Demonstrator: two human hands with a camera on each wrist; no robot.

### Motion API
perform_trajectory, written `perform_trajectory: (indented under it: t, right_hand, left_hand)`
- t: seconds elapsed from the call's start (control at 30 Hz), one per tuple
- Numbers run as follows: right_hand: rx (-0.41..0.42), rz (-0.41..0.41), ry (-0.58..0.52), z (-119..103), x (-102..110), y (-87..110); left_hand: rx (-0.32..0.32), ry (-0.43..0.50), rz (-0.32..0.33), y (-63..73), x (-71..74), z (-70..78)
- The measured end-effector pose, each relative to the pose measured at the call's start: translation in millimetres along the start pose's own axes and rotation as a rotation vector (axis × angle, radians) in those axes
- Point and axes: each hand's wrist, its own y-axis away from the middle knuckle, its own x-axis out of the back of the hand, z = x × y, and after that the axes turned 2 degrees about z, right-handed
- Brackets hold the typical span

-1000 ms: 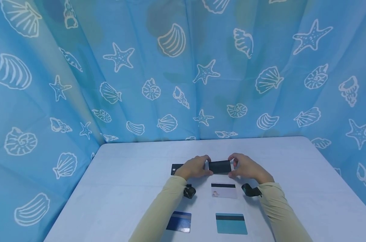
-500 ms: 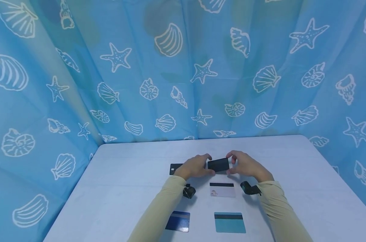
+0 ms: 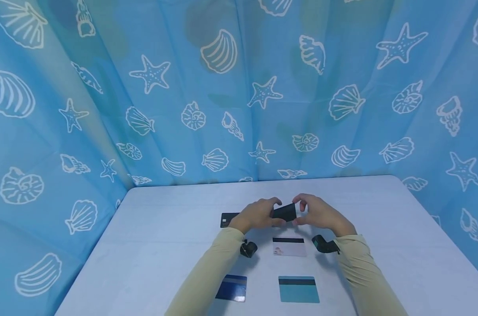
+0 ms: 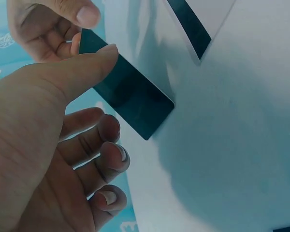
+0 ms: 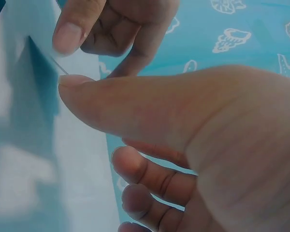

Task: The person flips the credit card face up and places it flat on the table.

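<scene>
A black card (image 3: 285,212) is held up between the two hands above the far part of the white table. My left hand (image 3: 258,214) pinches its left side, and the thumb lies over it in the left wrist view. My right hand (image 3: 322,212) pinches the right side between thumb and fingers. Tilted, the card (image 4: 130,99) shows a plain dark face in the left wrist view. From the right wrist it is seen nearly edge-on, as a thin line between the thumbs. Another black card (image 3: 227,219), with a chip, lies partly hidden behind my left hand.
On the table (image 3: 164,250) below the hands lies a white card (image 3: 289,248) with a black stripe. Nearer are a blue card (image 3: 233,289), partly behind the left sleeve, and a teal card (image 3: 298,290). A shell-patterned blue curtain (image 3: 231,101) hangs behind the table.
The held black card has tilted, its right end rising, and turned more away from the head view. Both hands have drawn closer together; the right has lifted slightly. The cards lying down stay put.
</scene>
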Motion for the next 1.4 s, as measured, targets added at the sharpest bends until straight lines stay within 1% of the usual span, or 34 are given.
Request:
perform_trajectory:
  t: [0.23,0.5,0.67,0.8,0.97,1.2,1.4]
  right_hand:
    - [0.043,0.008,-0.008,-5,3,2.5]
    - [0.060,0.020,0.002,-10,5,4.7]
    - [0.068,0.029,-0.006,-9,5,4.6]
    - [0.075,0.030,-0.005,-10,5,4.9]
    - [0.067,0.024,-0.005,-11,5,5.4]
    - [0.033,0.001,-0.006,-11,4,3.9]
    - [0.002,-0.007,-0.003,-12,4,3.2]
  left_hand:
    - [-0.036,-0.002,0.012,0.3,1.0,6.3]
    - [-0.053,0.019,0.021,-1.4,-1.4,9.7]
    - [-0.075,0.022,0.027,-1.9,-0.3,11.0]
    - [-0.078,0.040,0.031,-1.4,1.3,11.1]
    - [-0.078,0.048,0.031,-1.6,2.2,10.6]
    - [-0.073,0.069,0.039,-1.0,7.8,9.0]
    - [-0.088,0.040,0.041,-0.5,9.6,6.9]
